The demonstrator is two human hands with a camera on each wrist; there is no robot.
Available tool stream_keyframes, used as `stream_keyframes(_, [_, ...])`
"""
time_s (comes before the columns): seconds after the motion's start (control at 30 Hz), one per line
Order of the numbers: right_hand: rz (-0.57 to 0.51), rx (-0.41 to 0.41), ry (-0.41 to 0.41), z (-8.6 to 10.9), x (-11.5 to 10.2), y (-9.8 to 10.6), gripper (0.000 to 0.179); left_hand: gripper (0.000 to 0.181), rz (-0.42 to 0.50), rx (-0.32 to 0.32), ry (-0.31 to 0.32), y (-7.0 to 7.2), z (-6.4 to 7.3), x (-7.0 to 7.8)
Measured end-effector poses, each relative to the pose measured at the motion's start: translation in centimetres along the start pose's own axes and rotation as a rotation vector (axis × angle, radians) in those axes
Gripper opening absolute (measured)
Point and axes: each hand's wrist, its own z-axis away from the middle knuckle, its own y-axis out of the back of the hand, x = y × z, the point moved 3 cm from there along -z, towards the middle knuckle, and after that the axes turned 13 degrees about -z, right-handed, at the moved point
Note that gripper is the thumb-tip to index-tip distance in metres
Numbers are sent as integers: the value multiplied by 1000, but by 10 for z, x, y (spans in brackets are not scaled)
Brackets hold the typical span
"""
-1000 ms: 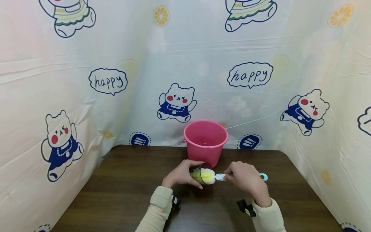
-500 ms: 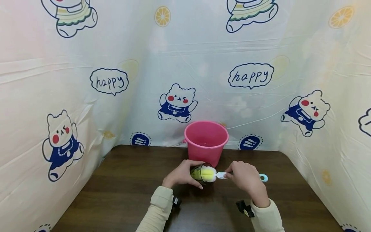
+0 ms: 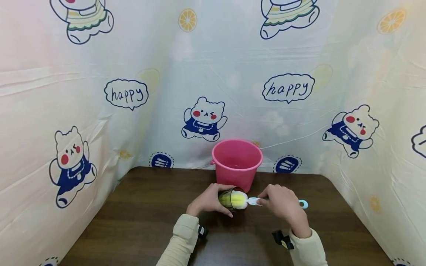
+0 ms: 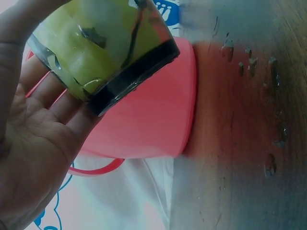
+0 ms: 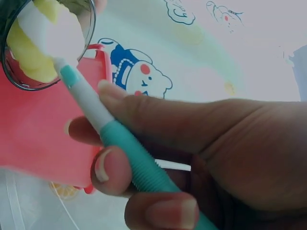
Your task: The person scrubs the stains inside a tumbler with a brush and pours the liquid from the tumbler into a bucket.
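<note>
My left hand (image 3: 209, 199) grips a dark, see-through glass (image 4: 108, 48) on its side, mouth to the right, fingers and thumb round its wall. In the right wrist view the yellow-and-white sponge head (image 5: 64, 36) of a cup brush sits inside the glass mouth. My right hand (image 3: 283, 203) grips the white and teal brush handle (image 5: 136, 153), thumb along one side and fingers curled round the other. The loop end of the handle (image 3: 303, 204) sticks out past that hand. Both hands are just in front of a pink bucket (image 3: 234, 173).
The bucket stands at the back of the dark wooden table (image 3: 143, 221), close to the printed curtain (image 3: 159, 122). Water drops (image 4: 276, 72) lie on the table near the glass. More curtain closes in both sides.
The sponge head has shifted very slightly at the glass mouth. Both hands keep their grips in nearly the same place, and the whole head view has tilted a little.
</note>
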Motion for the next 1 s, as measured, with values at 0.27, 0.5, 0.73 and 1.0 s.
stream_keyframes(0.27, [21,-14,-40,-1,-1,-4,11,86,17,-2,5,0,1,-2])
stream_keyframes(0.5, [-26,-61,-33,2,-3,-2,6,86,10,-8,1,0,1,-3])
stream_keyframes(0.73, [-60,-43,-40,1,-1,-2,9,86,8,7,-7,1,1,-3])
stream_keyframes(1.0, [-16,-15,-46,0,1,-3,11,87,18,-4,20,0,1,-3])
